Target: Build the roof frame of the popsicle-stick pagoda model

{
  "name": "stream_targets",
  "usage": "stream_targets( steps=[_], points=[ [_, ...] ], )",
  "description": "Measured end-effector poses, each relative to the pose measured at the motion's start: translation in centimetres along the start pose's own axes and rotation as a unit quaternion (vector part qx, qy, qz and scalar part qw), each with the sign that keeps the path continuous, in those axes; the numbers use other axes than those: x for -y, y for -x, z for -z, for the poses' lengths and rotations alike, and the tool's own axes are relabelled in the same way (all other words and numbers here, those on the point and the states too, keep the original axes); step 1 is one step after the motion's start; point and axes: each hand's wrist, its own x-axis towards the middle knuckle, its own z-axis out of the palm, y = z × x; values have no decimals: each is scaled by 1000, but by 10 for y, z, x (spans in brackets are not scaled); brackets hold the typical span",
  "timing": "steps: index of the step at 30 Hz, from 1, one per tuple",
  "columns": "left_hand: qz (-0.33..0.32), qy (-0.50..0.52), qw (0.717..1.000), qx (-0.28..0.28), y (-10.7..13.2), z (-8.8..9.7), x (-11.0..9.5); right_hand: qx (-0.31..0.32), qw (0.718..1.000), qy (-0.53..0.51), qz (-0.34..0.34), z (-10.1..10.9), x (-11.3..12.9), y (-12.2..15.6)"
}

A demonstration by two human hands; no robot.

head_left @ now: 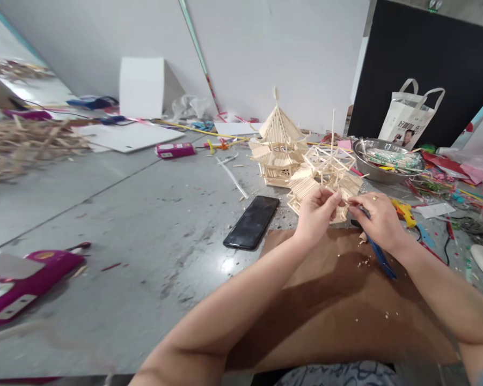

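A half-built stick model [326, 177] is held above the brown mat [330, 305] on the worktop [145, 225], just in front of a finished stick pagoda [278, 145]. It is pinched at its near edge by the left hand [316, 214], fingers narrowed on a stick. Blue-handled pliers [376, 249] are gripped in the right hand [380, 220], fingertips touching the model; a black phone [251, 221] lies to the left.

Two hands are at work: the left hand [316, 212] and the right hand [380, 217]. Two stick models stand on the floor, a finished pagoda [277, 142] and an unfinished one [326, 177]. There is one phone [251, 221], one steel bowl [382, 158], one white bag [410, 115], one blue tool [380, 254] and one brown board [338, 300]. Pink boxes seem to number two: one [175, 149] far, one [22, 281] near and blurred.
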Motion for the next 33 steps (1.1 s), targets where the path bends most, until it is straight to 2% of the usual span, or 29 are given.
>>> stream_targets(
  steps=[4,6,7,8,9,11,13,16,21,33],
  points=[
    [-14,-22,1000,-16,-8,5,-4,-6,1000,10,6,-7,-4,-18],
    [-65,-111,991,-46,-13,12,-7,-27,999,27,17,-8,-11,-26],
    [-109,-176,976,-64,-17,17,-8,-38,998,37,21,-8,-15,-30],
    [-166,-252,950,-83,-21,23,-10,-47,997,48,21,-8,-19,-35],
    [-232,-330,910,-94,-25,29,-12,-53,997,58,20,-9,-23,-39],
    [-331,-447,827,-78,-35,40,-14,-64,995,72,18,-12,-30,-49],
    [-365,-513,775,-57,-46,49,-14,-78,993,82,29,-18,-35,-57],
    [-358,-570,738,-55,-61,58,-9,-121,986,90,68,-29,-43,-65],
    [-363,-583,724,-55,-76,62,0,-169,976,96,97,-40,-52,-71],
    [-395,-544,739,-47,-88,67,13,-171,974,76,124,-45,-54,-76]
  ],
)
